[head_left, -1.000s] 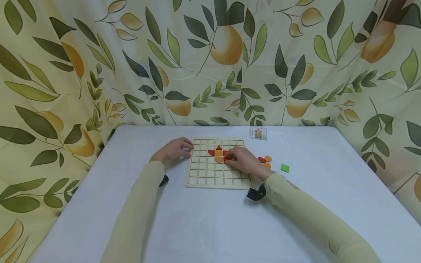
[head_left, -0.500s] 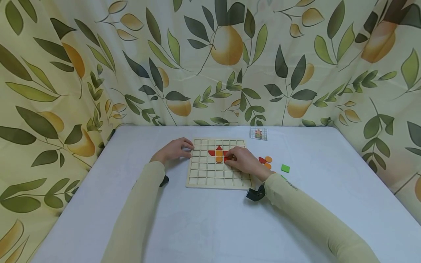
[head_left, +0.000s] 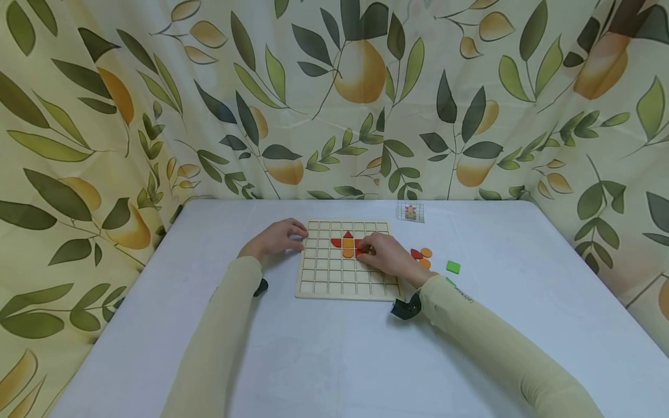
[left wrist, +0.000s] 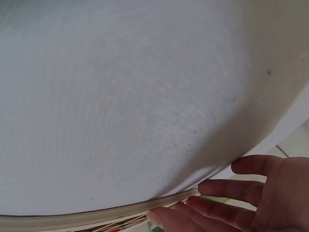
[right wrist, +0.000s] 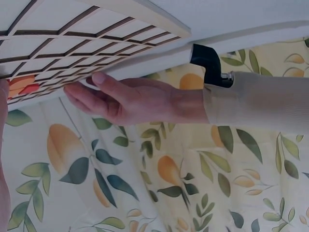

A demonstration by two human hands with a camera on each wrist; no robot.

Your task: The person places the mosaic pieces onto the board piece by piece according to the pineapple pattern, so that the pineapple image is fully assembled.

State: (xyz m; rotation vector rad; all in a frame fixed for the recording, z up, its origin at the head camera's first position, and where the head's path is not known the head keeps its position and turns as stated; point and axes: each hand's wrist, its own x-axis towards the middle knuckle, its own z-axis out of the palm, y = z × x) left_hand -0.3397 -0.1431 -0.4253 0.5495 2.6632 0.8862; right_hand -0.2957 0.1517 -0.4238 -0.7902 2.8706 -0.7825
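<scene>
On the white counter (head_left: 334, 348), two hands are working at a wooden grid board (head_left: 334, 278).

At the board's 9 o'clock edge, the left hand (head_left: 277, 239) is resting with fingers relaxed and nearly straight, fingertips touching the frame and holding nothing. Toward 2 o'clock on the board, the right hand (head_left: 387, 255) is lying over the grid cells, its fingertips curling onto a red piece (head_left: 359, 252) sitting just beside the orange pieces (head_left: 348, 248) and red triangles of the small figure near 12 o'clock. Off the board at 3 o'clock, loose red and orange pieces (head_left: 421, 254) are lying near a green square (head_left: 453, 267). At 1 o'clock, a small pattern card (head_left: 410, 212) is lying close to the leaf-print curtain (head_left: 334, 98).
</scene>
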